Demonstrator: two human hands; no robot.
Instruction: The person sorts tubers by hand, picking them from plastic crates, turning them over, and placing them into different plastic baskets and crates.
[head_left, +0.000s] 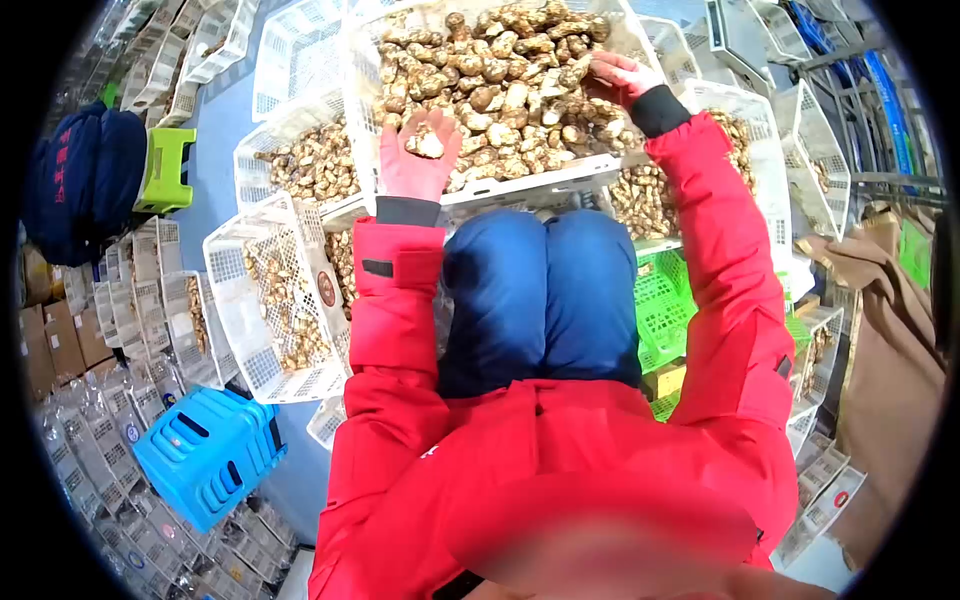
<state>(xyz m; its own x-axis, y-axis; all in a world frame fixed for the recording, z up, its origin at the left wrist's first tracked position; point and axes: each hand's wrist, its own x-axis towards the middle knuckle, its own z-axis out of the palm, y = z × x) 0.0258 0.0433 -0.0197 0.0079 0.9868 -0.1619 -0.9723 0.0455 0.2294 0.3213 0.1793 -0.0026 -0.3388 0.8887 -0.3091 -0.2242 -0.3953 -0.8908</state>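
A large white crate (520, 187) in front of my knees is heaped with brown and cream mushrooms (500, 75). My left hand (420, 160) is palm up over the crate's left front part, with a pale mushroom (425, 143) lying on its palm and fingers. At the right side of the heap, my right hand (622, 78) touches the mushrooms with its fingertips pointing left. Its fingers look slightly bent and partly spread, and no separate mushroom can be made out in its grasp.
White crates of smaller mushrooms stand left (218, 262) and right (780, 215). A green crate (665, 310) is beside my right knee. Further left are a blue stool (205, 450), a green stool (166, 168) and a dark backpack (85, 185). Brown cloth (885, 370) hangs at right.
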